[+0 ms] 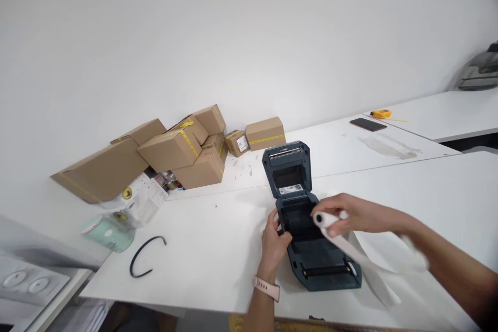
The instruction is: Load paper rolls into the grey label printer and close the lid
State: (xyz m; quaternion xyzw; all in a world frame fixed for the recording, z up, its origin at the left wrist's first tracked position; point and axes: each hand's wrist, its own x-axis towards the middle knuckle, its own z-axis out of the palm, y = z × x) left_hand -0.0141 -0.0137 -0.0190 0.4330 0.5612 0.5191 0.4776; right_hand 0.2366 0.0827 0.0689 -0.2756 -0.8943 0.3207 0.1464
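Observation:
A dark blue-grey label printer [319,249] stands on the white table with its lid [288,168] tipped up and back. My left hand [275,241] grips the near left side of the printer's body, the thumb over its edge. In my right hand [340,212] is a small white paper roll [326,219], held over the right side of the open compartment. A long white paper strip [365,262] trails from the roll toward the lower right, blurred in part. Pink band on my left wrist.
Cardboard boxes [202,166] are piled at the back left. Near them lie plastic-wrapped items [143,199], a green roll [112,233] and a black curved band [136,259]. A phone [368,124] and yellow tape measure [381,113] lie at the back right.

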